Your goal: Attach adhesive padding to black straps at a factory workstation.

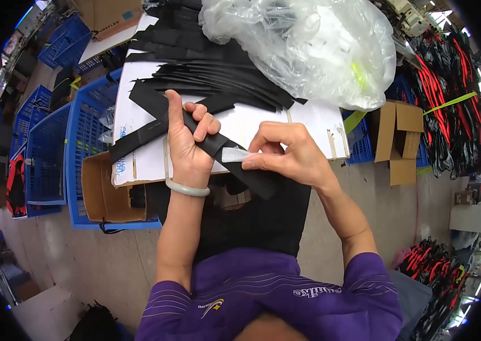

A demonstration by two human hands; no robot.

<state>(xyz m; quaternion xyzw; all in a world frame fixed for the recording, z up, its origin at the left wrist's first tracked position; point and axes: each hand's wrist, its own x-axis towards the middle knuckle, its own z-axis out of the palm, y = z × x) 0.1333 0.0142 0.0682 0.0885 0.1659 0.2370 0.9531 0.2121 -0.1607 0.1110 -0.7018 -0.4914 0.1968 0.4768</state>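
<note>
My left hand, palm up with its fingers curled, grips a flat black fabric strip. One end of the strip hangs past the table's near edge, over my lap. Between the thumb and fingers of my right hand is a small whitish, translucent piece, which lies against the strip. Its exact kind I cannot make out. Another black strip rests on the white tabletop, left of my left hand. Beyond my hands many more black strips are spread in overlapping rows.
A large clear plastic bag with whitish contents covers the far right of the table. Blue crates and an open cardboard box stand at the left. Another open carton is at the right, near hanging black and red goods.
</note>
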